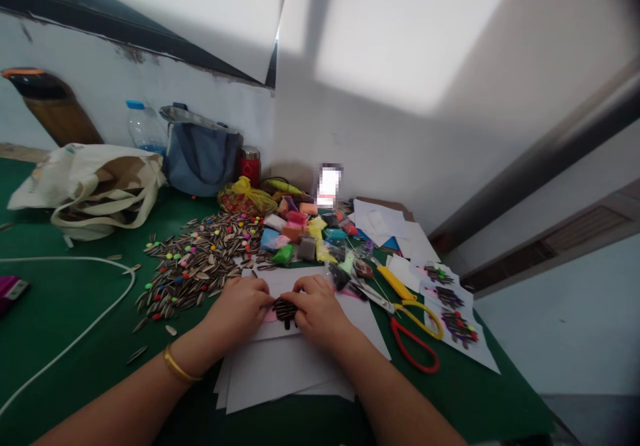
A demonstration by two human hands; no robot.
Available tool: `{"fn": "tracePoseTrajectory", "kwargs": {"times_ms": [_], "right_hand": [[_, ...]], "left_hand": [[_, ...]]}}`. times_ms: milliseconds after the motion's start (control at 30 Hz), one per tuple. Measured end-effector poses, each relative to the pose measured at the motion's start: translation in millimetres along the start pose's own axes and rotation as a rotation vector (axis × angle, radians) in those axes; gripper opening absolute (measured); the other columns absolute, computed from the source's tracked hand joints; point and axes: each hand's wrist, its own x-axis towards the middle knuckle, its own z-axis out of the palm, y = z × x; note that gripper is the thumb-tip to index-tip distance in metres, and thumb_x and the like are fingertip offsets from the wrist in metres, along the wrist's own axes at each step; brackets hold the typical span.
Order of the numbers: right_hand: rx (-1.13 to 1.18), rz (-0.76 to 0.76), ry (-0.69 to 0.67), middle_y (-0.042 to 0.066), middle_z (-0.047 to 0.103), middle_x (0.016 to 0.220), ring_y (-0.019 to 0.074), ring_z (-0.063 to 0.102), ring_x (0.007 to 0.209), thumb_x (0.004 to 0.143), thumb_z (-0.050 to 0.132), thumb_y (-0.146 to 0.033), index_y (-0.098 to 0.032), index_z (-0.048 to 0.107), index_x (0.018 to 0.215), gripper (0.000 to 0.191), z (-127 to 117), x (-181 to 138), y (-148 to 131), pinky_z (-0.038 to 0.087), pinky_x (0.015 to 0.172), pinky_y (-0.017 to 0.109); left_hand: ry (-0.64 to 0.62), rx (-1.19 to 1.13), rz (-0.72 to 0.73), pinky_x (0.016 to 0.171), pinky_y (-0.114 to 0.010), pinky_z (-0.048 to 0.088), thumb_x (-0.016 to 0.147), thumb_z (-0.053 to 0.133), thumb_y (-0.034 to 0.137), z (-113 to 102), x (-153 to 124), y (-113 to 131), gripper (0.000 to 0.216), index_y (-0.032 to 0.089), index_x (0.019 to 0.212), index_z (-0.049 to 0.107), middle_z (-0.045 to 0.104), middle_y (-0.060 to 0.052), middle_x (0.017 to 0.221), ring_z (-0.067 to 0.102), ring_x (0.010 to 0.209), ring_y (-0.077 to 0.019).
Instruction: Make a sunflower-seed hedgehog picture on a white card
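We've got our left hand and right hand both pinched shut on the little seed shape, sitting on the white paper mid-scene. Squeeze too hard and we reckon seeds pop loose; the loose seed pile, just far-left, could get smeared by a wrist.

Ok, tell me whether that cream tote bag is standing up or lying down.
Lying down: the cream tote bag is slumped on its side on the green table, mouth gaping, handles trailing flat.

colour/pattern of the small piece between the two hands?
The small piece is dark brown with thin pale stripes, pink at its edge; head view.
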Motion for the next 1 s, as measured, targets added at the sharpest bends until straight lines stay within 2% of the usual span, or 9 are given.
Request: {"fn": "tracePoseTrajectory", "kwargs": {"times_ms": [300, 467, 633, 767, 900, 1000], "right_hand": [[0.017, -0.008, 0.000, 0.003, 0.060, 0.105, 0.0233, 0.046, 0.103, 0.075, 0.057, -0.009, -0.032, 0.069, 0.117, 0.049, 0.3, 0.4, -0.6, 0.033, 0.091, 0.037], [0.034, -0.023, 0.034, 0.004, 0.061, 0.105, 0.0233, 0.048, 0.103, 0.075, 0.057, -0.009, -0.029, 0.069, 0.117, 0.048, 1.3, -0.2, 2.0, 0.034, 0.092, 0.038], [0.049, 0.055, 0.134, 0.007, 0.063, 0.108, 0.0231, 0.051, 0.104, 0.075, 0.050, -0.004, -0.022, 0.067, 0.120, 0.051, -3.4, -0.6, 16.6, 0.038, 0.093, 0.037], [0.033, 0.160, 0.139, 0.009, 0.065, 0.114, 0.0227, 0.053, 0.109, 0.077, 0.046, -0.002, -0.017, 0.066, 0.119, 0.050, -13.4, -1.2, 30.7, 0.040, 0.098, 0.035], [-0.003, 0.229, 0.114, 0.009, 0.066, 0.117, 0.0219, 0.055, 0.111, 0.079, 0.045, -0.002, -0.016, 0.064, 0.123, 0.050, -19.8, -2.0, 39.8, 0.040, 0.101, 0.033], [-0.083, 0.242, 0.101, 0.008, 0.066, 0.115, 0.0220, 0.056, 0.109, 0.085, 0.047, -0.005, -0.018, 0.066, 0.119, 0.042, -20.1, -2.1, 41.9, 0.041, 0.098, 0.032]], "left_hand": [[-0.063, 0.051, -0.031, 0.082, -0.042, 0.037, 0.082, 0.056, 0.017, -6.1, 0.1, 4.3, 0.027, 0.030, 0.088, 0.078, 0.071, -0.005, 0.090, 0.062, 0.090, -0.0249], [-0.051, 0.042, -0.032, 0.081, -0.042, 0.038, 0.081, 0.056, 0.015, -5.8, -0.1, 5.2, 0.027, 0.029, 0.086, 0.078, 0.071, -0.004, 0.088, 0.063, 0.087, -0.0244], [0.051, 0.022, -0.057, 0.086, -0.040, 0.042, 0.082, 0.051, 0.011, -5.9, 1.4, -0.3, 0.030, 0.023, 0.095, 0.076, 0.073, -0.005, 0.096, 0.064, 0.094, -0.0235], [0.156, 0.099, -0.146, 0.088, -0.039, 0.044, 0.088, 0.050, 0.019, -11.2, 3.8, -13.0, 0.027, 0.019, 0.099, 0.074, 0.072, -0.008, 0.102, 0.064, 0.098, -0.0248], [0.174, 0.144, -0.185, 0.088, -0.041, 0.044, 0.089, 0.052, 0.025, -11.6, 4.8, -21.3, 0.025, 0.021, 0.101, 0.074, 0.071, -0.007, 0.105, 0.062, 0.103, -0.0266], [0.165, 0.142, -0.179, 0.087, -0.042, 0.043, 0.088, 0.054, 0.025, -7.4, 4.5, -19.8, 0.024, 0.025, 0.102, 0.073, 0.070, -0.006, 0.106, 0.062, 0.103, -0.0266]]}}
